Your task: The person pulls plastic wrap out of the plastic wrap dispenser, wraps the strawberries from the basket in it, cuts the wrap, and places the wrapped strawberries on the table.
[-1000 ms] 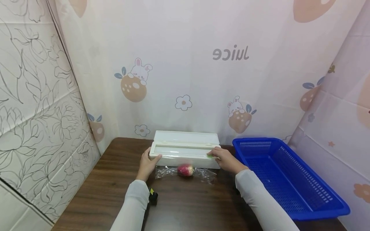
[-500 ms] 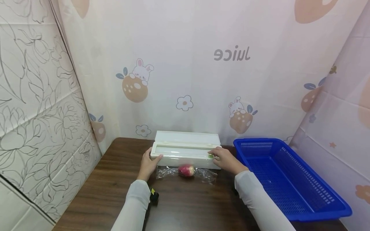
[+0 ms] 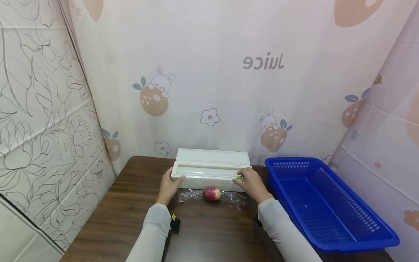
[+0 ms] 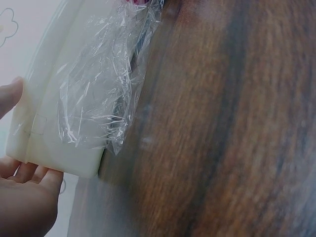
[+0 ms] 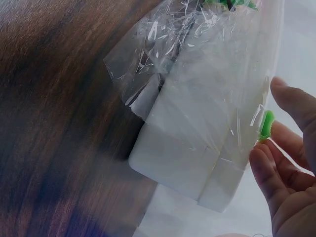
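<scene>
A long white cling film dispenser (image 3: 209, 183) lies across the far part of the table, its lid (image 3: 212, 156) tilted back. My left hand (image 3: 167, 187) grips its left end, thumb over the front edge and fingers round the end. At the right end my right hand (image 3: 250, 182) touches the green slide cutter (image 5: 266, 126) with its fingertips, the thumb spread apart from it. Film (image 5: 212, 94) drapes over the dispenser's front. Before it lies a red and pale-yellow fruit-like piece (image 3: 211, 193) in crumpled clear film (image 4: 101, 89); green shows at its end in the right wrist view.
A blue perforated plastic basket (image 3: 356, 242) stands on the right of the brown wooden table (image 3: 209, 233). A printed curtain (image 3: 209, 72) hangs close behind the dispenser. Black wrist cameras (image 3: 175, 222) sit under both sleeves.
My right thumb has come away from the green cutter, and the right hand and forearm have shifted slightly left. The left hand keeps its grip. The head view has turned very slightly.
</scene>
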Demonstrator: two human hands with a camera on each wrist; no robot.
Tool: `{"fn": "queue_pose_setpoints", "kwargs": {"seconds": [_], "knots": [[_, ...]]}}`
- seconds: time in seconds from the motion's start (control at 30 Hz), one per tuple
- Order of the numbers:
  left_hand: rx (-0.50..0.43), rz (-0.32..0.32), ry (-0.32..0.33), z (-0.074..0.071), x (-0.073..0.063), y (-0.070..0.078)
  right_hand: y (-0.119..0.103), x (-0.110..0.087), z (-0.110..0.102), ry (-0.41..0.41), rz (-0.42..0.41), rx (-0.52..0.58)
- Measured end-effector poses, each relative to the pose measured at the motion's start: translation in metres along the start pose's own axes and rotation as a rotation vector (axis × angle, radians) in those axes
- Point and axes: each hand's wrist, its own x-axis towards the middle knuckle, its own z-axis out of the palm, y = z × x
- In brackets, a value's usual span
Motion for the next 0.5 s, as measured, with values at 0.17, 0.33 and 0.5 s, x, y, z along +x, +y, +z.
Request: {"fn": "queue_pose_setpoints", "kwargs": {"seconds": [0.17, 0.33, 0.5], "knots": [[-0.006, 0.004, 0.001, 0.0, 0.0006, -0.0005, 0.0017, -0.0002, 0.003, 0.029, -0.027, 0.013], [-0.007, -0.003, 0.0, 0.0003, 0.0009, -0.0008, 0.0051, -0.0012, 0.0052, 0.082, -0.09, 0.011], [-0.008, 0.004, -0.005, 0.0006, 0.0015, -0.0009, 0.008, -0.0008, 0.0057, 0.087, -0.118, 0.007]]}}
